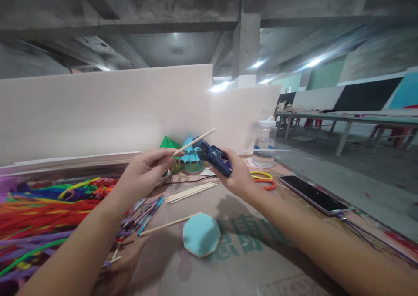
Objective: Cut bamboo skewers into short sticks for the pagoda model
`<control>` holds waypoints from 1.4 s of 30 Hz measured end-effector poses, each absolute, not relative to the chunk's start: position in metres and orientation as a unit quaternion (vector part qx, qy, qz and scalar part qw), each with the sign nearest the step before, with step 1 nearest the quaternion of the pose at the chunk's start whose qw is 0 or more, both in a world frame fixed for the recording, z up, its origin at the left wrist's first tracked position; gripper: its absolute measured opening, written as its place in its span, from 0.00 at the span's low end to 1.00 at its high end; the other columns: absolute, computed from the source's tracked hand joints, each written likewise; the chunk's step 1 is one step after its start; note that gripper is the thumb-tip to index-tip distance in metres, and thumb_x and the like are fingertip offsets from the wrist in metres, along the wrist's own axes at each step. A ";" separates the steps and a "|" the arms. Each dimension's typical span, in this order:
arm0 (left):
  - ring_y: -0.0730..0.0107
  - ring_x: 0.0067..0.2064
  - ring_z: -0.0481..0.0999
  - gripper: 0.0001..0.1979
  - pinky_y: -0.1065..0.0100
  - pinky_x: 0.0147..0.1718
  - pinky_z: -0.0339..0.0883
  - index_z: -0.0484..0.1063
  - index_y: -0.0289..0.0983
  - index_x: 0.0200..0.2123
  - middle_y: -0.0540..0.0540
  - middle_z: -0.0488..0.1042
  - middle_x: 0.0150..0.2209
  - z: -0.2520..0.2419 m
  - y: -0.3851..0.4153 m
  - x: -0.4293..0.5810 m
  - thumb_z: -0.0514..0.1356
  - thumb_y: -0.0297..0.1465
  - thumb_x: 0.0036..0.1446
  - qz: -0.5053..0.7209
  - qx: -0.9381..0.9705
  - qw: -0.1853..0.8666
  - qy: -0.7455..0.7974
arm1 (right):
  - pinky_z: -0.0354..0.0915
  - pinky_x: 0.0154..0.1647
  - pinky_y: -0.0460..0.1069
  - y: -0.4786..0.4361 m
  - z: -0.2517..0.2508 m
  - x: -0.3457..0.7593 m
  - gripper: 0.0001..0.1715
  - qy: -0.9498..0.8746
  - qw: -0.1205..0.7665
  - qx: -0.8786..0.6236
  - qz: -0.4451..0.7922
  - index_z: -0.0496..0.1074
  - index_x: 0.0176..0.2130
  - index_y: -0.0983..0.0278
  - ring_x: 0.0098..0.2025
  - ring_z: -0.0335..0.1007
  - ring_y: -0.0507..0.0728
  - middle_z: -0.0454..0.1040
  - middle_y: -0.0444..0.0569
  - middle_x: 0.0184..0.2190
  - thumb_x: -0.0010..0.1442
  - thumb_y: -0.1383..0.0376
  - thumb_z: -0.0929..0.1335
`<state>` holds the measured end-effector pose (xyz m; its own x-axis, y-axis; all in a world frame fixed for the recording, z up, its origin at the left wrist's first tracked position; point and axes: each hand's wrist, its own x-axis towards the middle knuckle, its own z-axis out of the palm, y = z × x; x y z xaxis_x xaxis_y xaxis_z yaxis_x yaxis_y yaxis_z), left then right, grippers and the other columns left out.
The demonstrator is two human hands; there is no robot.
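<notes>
Wooden stick point(198, 139) in left hand point(150, 169), navy tool point(215, 157) in right hand point(237, 175), each grip tight around its own.

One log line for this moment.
left hand: holding thin pale wooden stick | right hand: gripping dark-blue handheld tool near stick, contact unclear | below: light-blue polygonal disc on printed brown cardboard
</notes>
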<state>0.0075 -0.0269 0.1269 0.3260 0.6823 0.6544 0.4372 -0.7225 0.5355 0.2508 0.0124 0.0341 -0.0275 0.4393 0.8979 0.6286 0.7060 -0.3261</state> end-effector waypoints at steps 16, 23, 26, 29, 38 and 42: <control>0.71 0.27 0.68 0.15 0.73 0.24 0.62 0.82 0.39 0.39 0.48 0.74 0.26 0.128 -0.020 -0.002 0.57 0.37 0.56 0.401 0.856 0.084 0.317 | 0.69 0.47 0.58 0.017 0.033 0.254 0.25 -0.699 0.601 -0.385 -0.048 0.66 0.51 0.61 0.44 0.73 0.63 0.76 0.56 0.45 0.57 0.55 0.69; 0.70 0.25 0.68 0.16 0.73 0.21 0.60 0.81 0.40 0.38 0.48 0.71 0.23 0.124 -0.017 0.004 0.55 0.38 0.56 0.376 0.866 0.069 0.323 | 0.69 0.50 0.60 0.014 0.034 0.253 0.25 -0.711 0.596 -0.362 -0.090 0.64 0.52 0.62 0.48 0.73 0.65 0.75 0.58 0.47 0.58 0.57 0.68; 0.71 0.24 0.67 0.16 0.74 0.21 0.60 0.81 0.39 0.38 0.49 0.69 0.22 0.124 -0.018 0.004 0.55 0.37 0.56 0.379 0.867 0.062 0.318 | 0.69 0.49 0.60 0.013 0.034 0.253 0.24 -0.715 0.591 -0.362 -0.097 0.64 0.52 0.61 0.48 0.73 0.65 0.75 0.58 0.47 0.57 0.58 0.68; 0.71 0.25 0.68 0.16 0.73 0.22 0.61 0.81 0.38 0.38 0.49 0.70 0.22 0.125 -0.019 0.004 0.55 0.36 0.56 0.373 0.872 0.058 0.312 | 0.69 0.48 0.59 0.014 0.034 0.253 0.25 -0.711 0.595 -0.361 -0.098 0.64 0.52 0.61 0.46 0.73 0.65 0.76 0.57 0.45 0.56 0.58 0.68; 0.72 0.24 0.67 0.15 0.74 0.22 0.60 0.82 0.39 0.38 0.49 0.70 0.22 0.124 -0.018 0.003 0.55 0.36 0.55 0.378 0.869 0.069 0.312 | 0.69 0.45 0.57 0.010 0.034 0.255 0.22 -0.725 0.571 -0.380 -0.069 0.67 0.50 0.62 0.42 0.74 0.64 0.77 0.56 0.42 0.56 0.59 0.69; 0.74 0.23 0.65 0.15 0.74 0.22 0.58 0.81 0.40 0.38 0.51 0.68 0.22 0.124 -0.016 0.002 0.55 0.33 0.55 0.380 0.873 0.057 0.301 | 0.69 0.45 0.56 0.009 0.034 0.255 0.22 -0.725 0.572 -0.379 -0.060 0.67 0.49 0.62 0.42 0.74 0.63 0.77 0.56 0.42 0.56 0.57 0.69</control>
<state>0.0018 -0.0158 0.1244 0.5297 0.5682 0.6297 0.4821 -0.8125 0.3277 0.2548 0.0087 0.0345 -0.0571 0.4805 0.8751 0.6182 0.7054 -0.3469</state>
